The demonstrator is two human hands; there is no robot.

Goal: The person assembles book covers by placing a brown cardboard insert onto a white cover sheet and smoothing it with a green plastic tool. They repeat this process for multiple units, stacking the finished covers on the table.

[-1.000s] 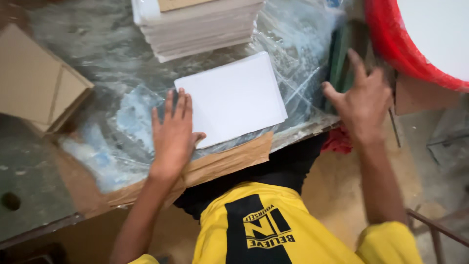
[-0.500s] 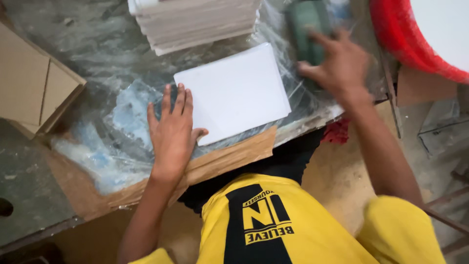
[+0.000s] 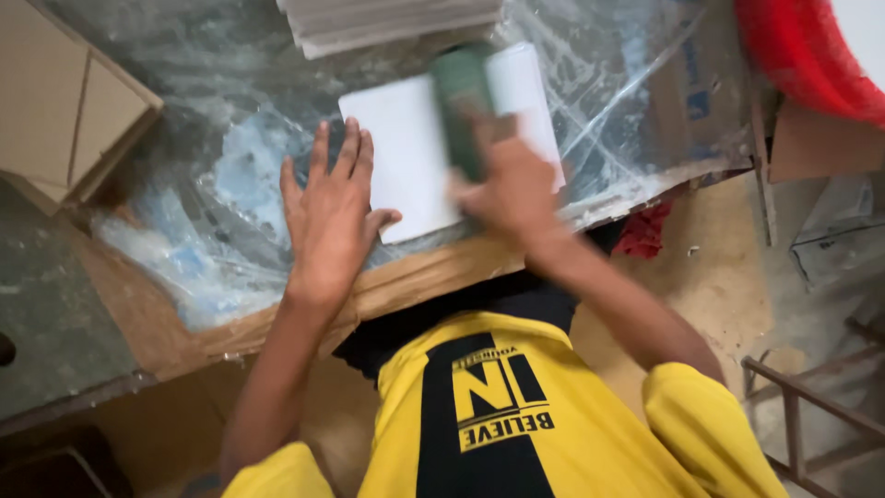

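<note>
— Pressing flat with the left hand (image 3: 330, 217), fingers spread, on the left edge of the white sheet (image 3: 406, 157) lying on the plastic-covered table (image 3: 636, 101)?
— Yes. Right hand (image 3: 512, 189) clenched around a green block (image 3: 461, 106), laid across the sheet's middle, blurred.

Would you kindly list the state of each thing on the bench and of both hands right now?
White sheet: lying flat on the plastic-covered table.
Left hand: open, fingers spread, pressing flat on the sheet's left edge.
Right hand: closed around the green block, blurred.
Green block: held on top of the sheet.
Paper stack: piled behind the sheet.
Cardboard box: flaps closed, at far left.
</note>
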